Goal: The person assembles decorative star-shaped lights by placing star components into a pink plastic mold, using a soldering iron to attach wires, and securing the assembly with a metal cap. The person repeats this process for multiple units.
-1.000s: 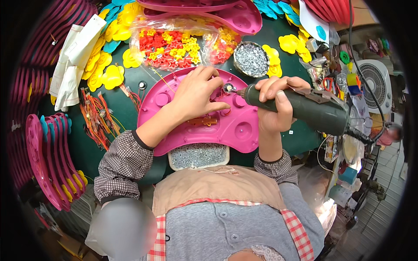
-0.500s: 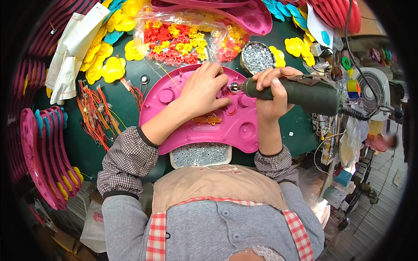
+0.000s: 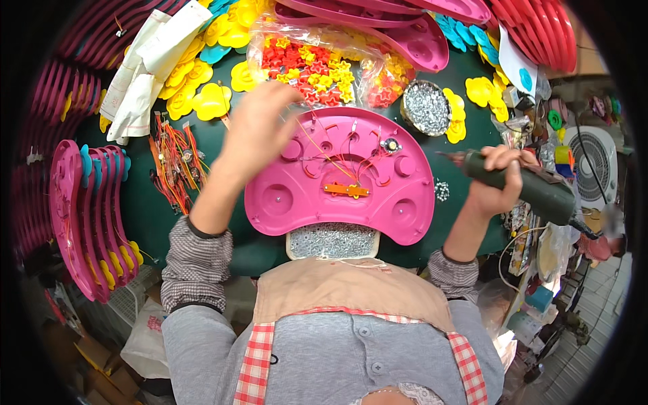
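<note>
A curved pink plastic panel (image 3: 368,219) lies hollow side up in front of me. An orange circuit strip (image 3: 346,191), thin red and yellow wires and a round metal part (image 3: 390,145) sit inside it. My left hand (image 3: 256,135), smeared by motion, is over the panel's upper left edge near a loose yellow wire; whether its fingers hold anything is unclear. To the right of the panel, my right hand (image 3: 501,179) is closed around a dark green electric screwdriver (image 3: 540,196), its tip pointing left and clear of the panel.
Behind the panel lie a clear bag of red and yellow star pieces (image 3: 307,71) and a round tin of small metal parts (image 3: 426,108). A tray of metal pieces (image 3: 334,241) is at the near edge. Wired boards (image 3: 177,162) and stacked pink panels (image 3: 81,216) are left, loose screws (image 3: 442,190) right.
My right hand has drawn the screwdriver rightward, off the round metal part. My left hand has lifted from the panel's middle and moved left. The whole view has shifted slightly.
</note>
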`<action>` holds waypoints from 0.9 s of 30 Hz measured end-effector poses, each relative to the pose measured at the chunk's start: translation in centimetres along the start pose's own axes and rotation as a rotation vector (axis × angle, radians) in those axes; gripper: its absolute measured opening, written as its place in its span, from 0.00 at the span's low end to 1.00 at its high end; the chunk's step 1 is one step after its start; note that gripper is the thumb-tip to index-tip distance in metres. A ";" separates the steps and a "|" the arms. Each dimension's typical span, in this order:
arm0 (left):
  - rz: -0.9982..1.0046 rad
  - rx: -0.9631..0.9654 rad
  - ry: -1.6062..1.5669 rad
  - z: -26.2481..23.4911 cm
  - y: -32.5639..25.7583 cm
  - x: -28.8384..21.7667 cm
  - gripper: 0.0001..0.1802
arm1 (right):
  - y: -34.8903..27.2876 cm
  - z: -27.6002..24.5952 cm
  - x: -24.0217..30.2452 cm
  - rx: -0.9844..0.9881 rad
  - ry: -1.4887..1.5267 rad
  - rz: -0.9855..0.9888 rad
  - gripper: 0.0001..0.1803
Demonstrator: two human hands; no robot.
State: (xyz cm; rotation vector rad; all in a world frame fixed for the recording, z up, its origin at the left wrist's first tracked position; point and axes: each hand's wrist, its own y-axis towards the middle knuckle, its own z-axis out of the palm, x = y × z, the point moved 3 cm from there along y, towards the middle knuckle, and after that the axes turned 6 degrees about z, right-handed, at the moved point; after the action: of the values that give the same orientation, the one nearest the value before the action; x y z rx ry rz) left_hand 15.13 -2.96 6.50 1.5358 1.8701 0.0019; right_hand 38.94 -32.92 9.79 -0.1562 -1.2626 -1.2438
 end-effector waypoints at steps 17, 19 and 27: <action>0.373 0.277 0.417 0.0 4.0 0.3 0.05 | -1.8 8.1 -4.3 0.750 -1.184 -0.195 0.19; 0.232 0.365 0.097 0.2 2.7 -2.3 0.06 | -2.5 7.0 -6.2 0.790 -1.237 -0.126 0.19; -0.020 0.402 0.068 3.0 -4.2 -2.8 0.16 | -3.2 7.3 -8.5 0.859 -1.286 -0.018 0.14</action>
State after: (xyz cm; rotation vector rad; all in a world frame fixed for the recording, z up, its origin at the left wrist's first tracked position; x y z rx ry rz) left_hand 13.19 -7.88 3.87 1.7989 2.0269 -0.3543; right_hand 33.65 -24.03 4.46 -0.3312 -2.7866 -0.4023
